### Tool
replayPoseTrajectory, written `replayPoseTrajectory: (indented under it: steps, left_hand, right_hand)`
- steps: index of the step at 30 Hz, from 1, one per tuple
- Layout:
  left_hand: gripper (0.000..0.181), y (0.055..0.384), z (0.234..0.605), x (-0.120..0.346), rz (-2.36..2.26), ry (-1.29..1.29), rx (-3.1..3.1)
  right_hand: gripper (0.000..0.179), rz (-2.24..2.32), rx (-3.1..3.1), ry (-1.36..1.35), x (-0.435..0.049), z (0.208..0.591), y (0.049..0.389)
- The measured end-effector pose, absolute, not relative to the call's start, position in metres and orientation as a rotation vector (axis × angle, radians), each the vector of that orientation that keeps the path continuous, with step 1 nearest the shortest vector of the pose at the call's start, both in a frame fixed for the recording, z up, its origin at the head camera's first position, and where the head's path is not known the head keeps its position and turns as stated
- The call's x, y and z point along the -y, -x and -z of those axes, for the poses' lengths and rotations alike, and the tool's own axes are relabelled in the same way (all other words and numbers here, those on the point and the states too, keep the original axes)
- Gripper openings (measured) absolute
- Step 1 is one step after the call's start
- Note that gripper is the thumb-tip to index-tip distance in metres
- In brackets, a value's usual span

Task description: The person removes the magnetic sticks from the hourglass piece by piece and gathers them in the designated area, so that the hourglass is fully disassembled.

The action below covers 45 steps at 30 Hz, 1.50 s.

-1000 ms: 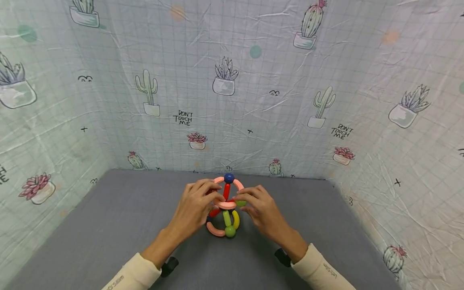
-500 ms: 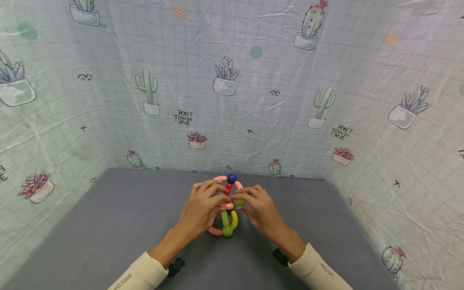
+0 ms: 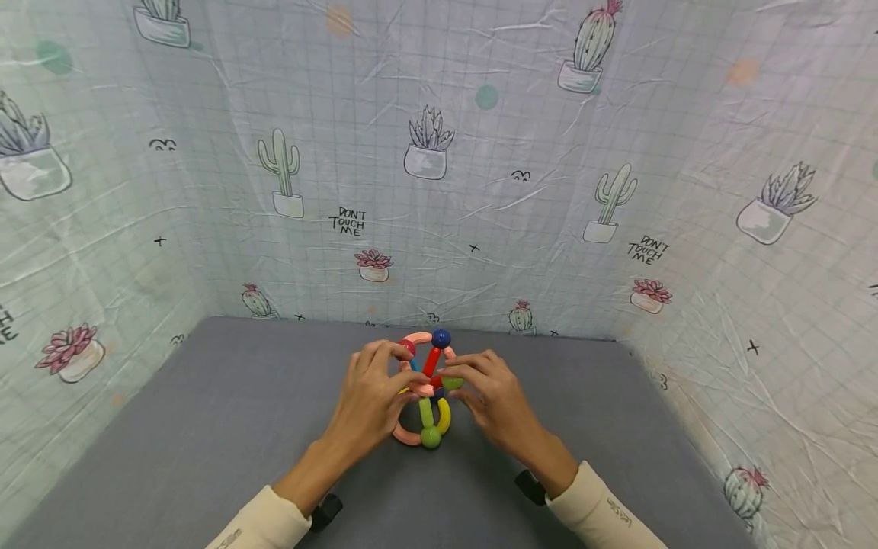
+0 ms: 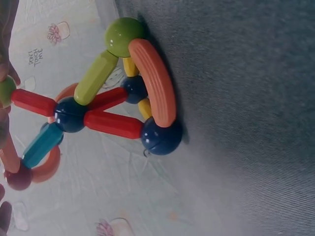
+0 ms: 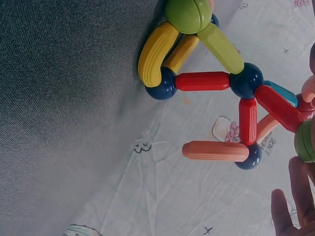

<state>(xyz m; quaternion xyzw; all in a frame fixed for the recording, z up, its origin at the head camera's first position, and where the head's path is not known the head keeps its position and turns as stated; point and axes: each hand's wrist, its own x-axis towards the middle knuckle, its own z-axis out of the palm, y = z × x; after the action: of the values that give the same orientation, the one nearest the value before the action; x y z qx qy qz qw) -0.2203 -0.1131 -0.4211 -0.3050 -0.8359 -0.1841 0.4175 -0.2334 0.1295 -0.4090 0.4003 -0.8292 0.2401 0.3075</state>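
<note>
Ball-and-rod model standing on the table, pinched above the table by right grip at upper green ball and left grip at pink curved rod, presumably to keep the frame from tipping.

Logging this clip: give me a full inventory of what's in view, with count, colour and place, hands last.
Balls: at least four navy, two green, one dark red; joints of the structure
Straight rods: at least four red, one light green, one teal; meeting at the central navy ball
Curved rods: two yellow, at the base; at least four salmon, base and upper part
Table: one, grey, under the structure
Backdrop: one, pale with printed potted plants, behind and at both sides
Wrist devices: two, black, one per wrist
Sleeves: two, cream, on the forearms
Left hand: one, bare, at the upper salmon rods
Right hand: one, bare, at the upper green ball
</note>
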Motion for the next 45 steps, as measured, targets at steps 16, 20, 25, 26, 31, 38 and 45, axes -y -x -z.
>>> replayPoseTrajectory:
  steps: [16, 20, 25, 26, 31, 38, 45]
  left_hand:
    - [0.035, 0.216, 0.436, 0.126, 0.583, 0.701, 2.135]
    - [0.033, 0.214, 0.437, 0.127, 0.610, 0.684, 2.141]
    - [0.033, 0.211, 0.438, 0.127, 0.659, 0.679, 2.186]
    - [0.031, 0.210, 0.438, 0.127, 0.673, 0.678, 2.195]
    - [0.018, 0.210, 0.441, 0.126, 0.812, 0.652, 2.228]
    - [0.012, 0.211, 0.442, 0.125, 0.941, 0.599, 2.205]
    - [0.011, 0.212, 0.442, 0.124, 0.956, 0.596, 2.199]
  right_hand:
    - [0.043, -0.638, 2.204, -1.049, -0.130, 0.411, 0.233]
    - [0.043, -0.642, 2.206, -1.050, -0.129, 0.411, 0.233]
    - [0.043, -0.655, 2.215, -1.050, -0.130, 0.411, 0.233]
    - [0.043, -0.658, 2.217, -1.049, -0.130, 0.411, 0.233]
    - [0.045, -0.698, 2.225, -1.041, -0.130, 0.410, 0.233]
    - [0.047, -0.887, 2.254, -1.045, -0.131, 0.412, 0.234]
    - [0.044, -1.025, 2.314, -1.000, -0.131, 0.411, 0.233]
